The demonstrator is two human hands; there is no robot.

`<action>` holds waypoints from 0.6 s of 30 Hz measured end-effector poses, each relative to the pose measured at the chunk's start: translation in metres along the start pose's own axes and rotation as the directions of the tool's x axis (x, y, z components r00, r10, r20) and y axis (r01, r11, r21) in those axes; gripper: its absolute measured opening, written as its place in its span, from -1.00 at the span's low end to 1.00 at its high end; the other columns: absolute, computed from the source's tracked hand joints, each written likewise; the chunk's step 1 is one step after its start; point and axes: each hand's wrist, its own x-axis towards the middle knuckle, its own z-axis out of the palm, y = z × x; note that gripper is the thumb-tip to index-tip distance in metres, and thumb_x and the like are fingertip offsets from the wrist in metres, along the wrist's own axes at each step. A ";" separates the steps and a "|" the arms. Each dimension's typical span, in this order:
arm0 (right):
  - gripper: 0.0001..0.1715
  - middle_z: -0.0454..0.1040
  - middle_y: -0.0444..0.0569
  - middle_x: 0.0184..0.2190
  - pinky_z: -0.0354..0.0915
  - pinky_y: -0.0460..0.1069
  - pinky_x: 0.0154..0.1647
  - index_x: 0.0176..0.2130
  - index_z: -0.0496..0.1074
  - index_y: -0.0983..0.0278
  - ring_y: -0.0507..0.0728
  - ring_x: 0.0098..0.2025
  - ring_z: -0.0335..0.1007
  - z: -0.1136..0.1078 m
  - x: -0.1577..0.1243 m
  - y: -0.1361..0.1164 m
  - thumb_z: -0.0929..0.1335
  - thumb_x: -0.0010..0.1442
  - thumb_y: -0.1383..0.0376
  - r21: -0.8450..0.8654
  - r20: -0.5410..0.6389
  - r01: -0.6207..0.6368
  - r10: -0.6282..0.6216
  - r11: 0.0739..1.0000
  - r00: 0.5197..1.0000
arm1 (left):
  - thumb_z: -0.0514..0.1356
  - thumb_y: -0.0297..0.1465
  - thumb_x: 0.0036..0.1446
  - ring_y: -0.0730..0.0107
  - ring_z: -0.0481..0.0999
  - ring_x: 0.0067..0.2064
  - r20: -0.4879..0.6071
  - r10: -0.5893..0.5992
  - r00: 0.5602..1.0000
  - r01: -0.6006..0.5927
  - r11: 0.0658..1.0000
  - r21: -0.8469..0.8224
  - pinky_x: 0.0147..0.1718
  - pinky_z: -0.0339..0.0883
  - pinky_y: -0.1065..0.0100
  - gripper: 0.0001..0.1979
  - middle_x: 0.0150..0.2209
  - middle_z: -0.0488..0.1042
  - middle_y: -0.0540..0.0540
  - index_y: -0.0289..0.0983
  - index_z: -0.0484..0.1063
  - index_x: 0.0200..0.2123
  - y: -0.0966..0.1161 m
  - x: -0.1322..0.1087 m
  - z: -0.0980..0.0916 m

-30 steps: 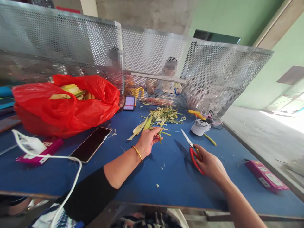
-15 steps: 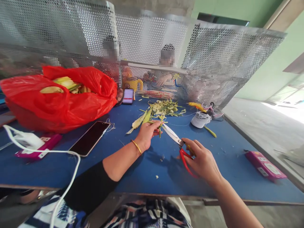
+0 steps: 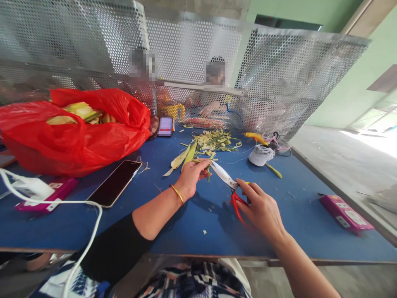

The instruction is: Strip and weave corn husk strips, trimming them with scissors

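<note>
Blue table (image 3: 182, 238): red bag (image 3: 83, 147) (pale plant bits (image 3: 81, 110) inside), scissors (image 3: 223, 175) apart.

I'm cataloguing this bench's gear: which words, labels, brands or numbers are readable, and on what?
Nothing is legible.
Small lit screen: pixelated, unreadable.
Pink box at right: any print too small, blurred.
Pink box at left: same.
Scissors: any marking too small to read.

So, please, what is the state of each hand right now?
Left hand: closed, holding green plant strips.
Right hand: closed, holding red-handled scissors.
</note>
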 end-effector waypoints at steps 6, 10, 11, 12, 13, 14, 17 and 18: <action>-0.55 0.56 -0.01 -0.31 0.35 -0.09 -0.48 0.13 0.50 0.26 0.07 -0.47 0.46 0.003 -0.002 0.003 0.30 0.34 0.18 -0.034 0.016 0.001 0.000 0.999 1.000 | 0.43 -0.43 -0.14 0.56 0.29 -0.54 0.003 -0.028 1.000 0.028 1.000 -0.012 -0.45 0.46 0.39 -0.85 -0.59 0.35 0.06 -0.32 0.51 -0.52 0.000 -0.001 0.001; -0.55 0.55 -0.01 -0.31 0.34 -0.09 -0.49 0.14 0.50 0.24 0.07 -0.47 0.46 0.004 -0.002 0.004 0.30 0.33 0.19 -0.034 0.020 0.009 -0.008 0.999 1.000 | 0.44 -0.42 -0.13 0.55 0.29 -0.55 0.005 -0.033 0.999 0.033 0.999 -0.007 -0.45 0.47 0.39 -0.82 -0.60 0.33 0.06 -0.32 0.49 -0.53 0.000 0.000 0.000; -0.55 0.55 -0.02 -0.32 0.33 -0.09 -0.49 0.13 0.51 0.24 0.07 -0.47 0.46 0.004 -0.002 0.004 0.29 0.34 0.18 -0.032 0.020 0.011 -0.010 0.999 1.000 | 0.44 -0.42 -0.13 0.55 0.29 -0.55 0.005 -0.034 0.999 0.034 0.999 -0.005 -0.45 0.47 0.39 -0.82 -0.60 0.32 0.07 -0.32 0.49 -0.53 0.000 0.000 0.000; -0.55 0.55 -0.02 -0.33 0.33 -0.09 -0.49 0.13 0.51 0.25 0.07 -0.48 0.46 0.004 -0.002 0.003 0.29 0.34 0.17 -0.030 0.020 0.011 -0.011 0.999 1.000 | 0.44 -0.42 -0.12 0.55 0.29 -0.55 0.004 -0.036 0.999 0.036 0.999 -0.004 -0.44 0.47 0.38 -0.82 -0.60 0.32 0.07 -0.32 0.49 -0.52 0.000 0.000 0.000; -0.55 0.54 -0.02 -0.34 0.32 -0.09 -0.50 0.12 0.52 0.25 0.07 -0.48 0.45 0.004 -0.002 0.003 0.30 0.34 0.15 -0.028 0.023 0.011 -0.010 1.000 1.000 | 0.44 -0.42 -0.11 0.55 0.29 -0.55 0.000 -0.042 0.999 0.042 0.999 -0.004 -0.43 0.48 0.38 -0.83 -0.60 0.32 0.07 -0.32 0.49 -0.52 0.000 0.000 0.000; -0.55 0.54 -0.03 -0.35 0.32 -0.09 -0.50 0.12 0.52 0.25 0.07 -0.49 0.45 0.003 -0.001 0.003 0.30 0.34 0.14 -0.025 0.028 0.010 -0.009 1.000 1.000 | 0.43 -0.44 -0.10 0.55 0.29 -0.55 -0.005 -0.048 0.999 0.048 0.999 -0.005 -0.42 0.48 0.37 -0.84 -0.60 0.33 0.06 -0.32 0.50 -0.52 0.000 -0.001 0.001; -0.54 0.53 -0.03 -0.36 0.31 -0.09 -0.50 0.11 0.53 0.28 0.06 -0.50 0.44 0.002 -0.001 0.001 0.31 0.34 0.13 -0.013 0.036 0.013 -0.012 1.000 0.999 | 0.36 -0.48 -0.05 0.54 0.29 -0.55 -0.019 -0.074 0.997 0.074 0.997 -0.018 -0.41 0.49 0.37 -0.90 -0.60 0.33 0.05 -0.32 0.50 -0.54 0.001 -0.002 0.002; -0.54 0.53 -0.03 -0.37 0.31 -0.09 -0.51 0.11 0.53 0.29 0.06 -0.50 0.43 0.001 -0.001 0.001 0.31 0.35 0.13 -0.009 0.036 0.016 -0.016 1.000 0.999 | 0.34 -0.49 -0.03 0.54 0.29 -0.55 -0.021 -0.082 0.996 0.082 0.996 -0.023 -0.41 0.48 0.38 -0.90 -0.61 0.32 0.05 -0.32 0.51 -0.54 0.001 -0.002 0.002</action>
